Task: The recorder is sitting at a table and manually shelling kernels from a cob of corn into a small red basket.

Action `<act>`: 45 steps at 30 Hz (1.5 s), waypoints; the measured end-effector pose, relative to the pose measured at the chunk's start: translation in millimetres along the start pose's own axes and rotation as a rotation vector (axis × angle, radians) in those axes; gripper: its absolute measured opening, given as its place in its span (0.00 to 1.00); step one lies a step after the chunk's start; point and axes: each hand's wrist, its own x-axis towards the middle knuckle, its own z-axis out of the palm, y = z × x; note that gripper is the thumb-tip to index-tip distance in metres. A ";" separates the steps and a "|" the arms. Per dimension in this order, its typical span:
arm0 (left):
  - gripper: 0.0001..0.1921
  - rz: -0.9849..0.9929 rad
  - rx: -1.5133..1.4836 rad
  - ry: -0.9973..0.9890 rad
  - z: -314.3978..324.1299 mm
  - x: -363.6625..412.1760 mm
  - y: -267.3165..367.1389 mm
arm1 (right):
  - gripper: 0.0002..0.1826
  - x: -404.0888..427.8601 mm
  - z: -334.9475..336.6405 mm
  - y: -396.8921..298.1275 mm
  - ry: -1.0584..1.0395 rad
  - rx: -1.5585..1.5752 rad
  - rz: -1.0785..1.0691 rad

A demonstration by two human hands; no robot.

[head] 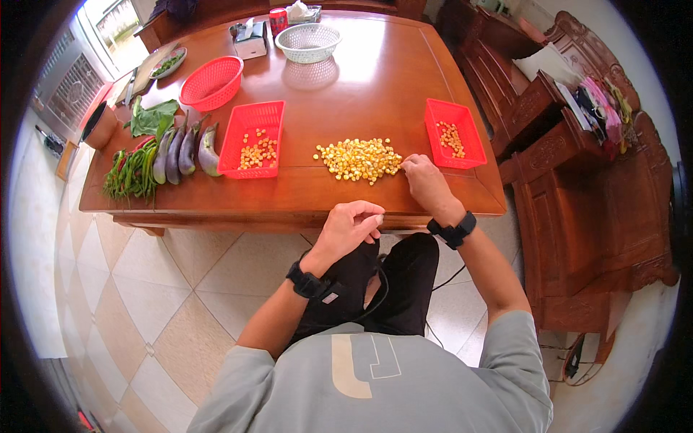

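Note:
A loose pile of yellow corn kernels [358, 158] lies on the wooden table [346, 116] in front of me. My right hand [426, 181] touches the pile's right edge with its fingertips; whether a kernel is between them is hidden. Just off the table's front edge, my left hand [352, 230] is held with thumb and forefinger close together, and I cannot tell if they pinch anything. Left of the pile, a red plastic basket [253, 116] contains orange-brown kernels [258, 153]. Another red plastic basket [470, 138], right of my right hand, holds more such kernels [451, 139].
Several eggplants [188, 149], green and red chili peppers [132, 170] and leafy greens [154, 118] lie at left. Behind them are a round red basket [208, 89], a knife [130, 86] and a plate of chopped greens [169, 63]. A white basket [308, 44] stands farther back.

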 end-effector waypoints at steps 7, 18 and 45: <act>0.11 -0.126 -0.372 -0.047 0.0 9.9 -13.2 | 0.04 -14.6 -15.5 -23.1 -0.079 -0.193 0.029; 0.15 -0.143 -0.574 -0.050 1.4 11.6 -16.5 | 0.05 -26.5 -7.8 -36.9 0.047 0.046 0.087; 0.10 0.405 0.744 0.456 -88.0 17.8 50.6 | 0.22 -29.6 17.1 -107.8 -0.107 1.814 0.660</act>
